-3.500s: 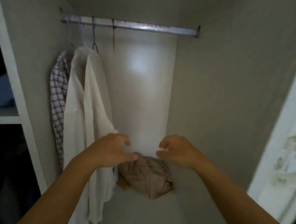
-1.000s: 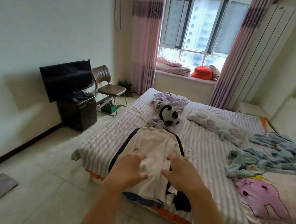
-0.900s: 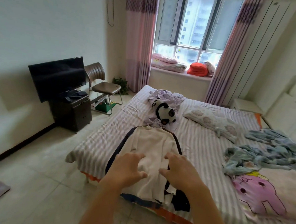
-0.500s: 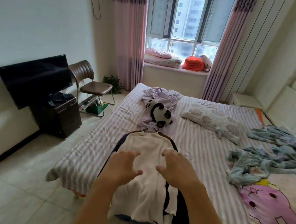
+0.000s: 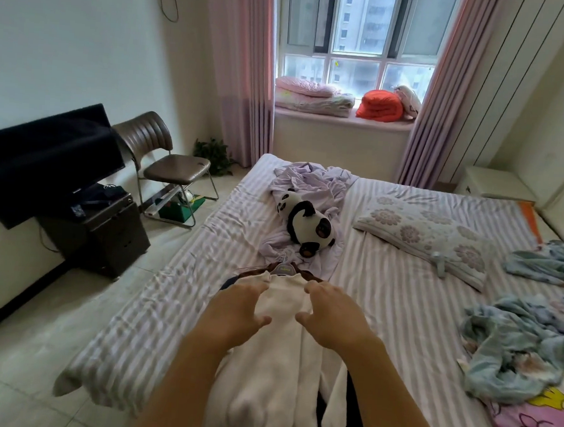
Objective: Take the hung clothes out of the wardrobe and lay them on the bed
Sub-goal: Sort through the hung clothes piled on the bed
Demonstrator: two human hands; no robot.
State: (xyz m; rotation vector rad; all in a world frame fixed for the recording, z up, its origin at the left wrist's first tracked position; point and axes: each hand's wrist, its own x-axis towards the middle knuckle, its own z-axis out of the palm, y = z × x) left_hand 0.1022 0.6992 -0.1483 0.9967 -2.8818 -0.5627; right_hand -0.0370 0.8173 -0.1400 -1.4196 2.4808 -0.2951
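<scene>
1. Both grips are held out over the bed (image 5: 176, 292): my left hand (image 5: 235, 312) has its fingers spread and loosely bent, with nothing in them, above the left shoulder of the white garment (image 5: 274, 371).
2. My right hand (image 5: 334, 315) mirrors it on the garment's right side, fingers relaxed and apart, thumb pointing inward, also holding nothing. I cannot tell whether either palm touches the cloth.
3. At far left I see a dark television (image 5: 46, 159) on a dark cabinet (image 5: 107, 232), and beside it a brown chair (image 5: 165, 160).
4. The white garment lies lengthwise on the striped bed, on top of darker clothes (image 5: 351, 412), its lower end hanging over the near edge. A hanger (image 5: 284, 266) shows at its collar.
5. Just beyond the collar a panda toy (image 5: 309, 225) lies on crumpled lilac fabric (image 5: 312, 179).
6. Further right are a flowered pillow (image 5: 431, 235) and rumpled blue bedding (image 5: 523, 347).
7. On the window ledge I see folded pink quilts (image 5: 311, 96) and an orange bundle (image 5: 383, 105).
</scene>
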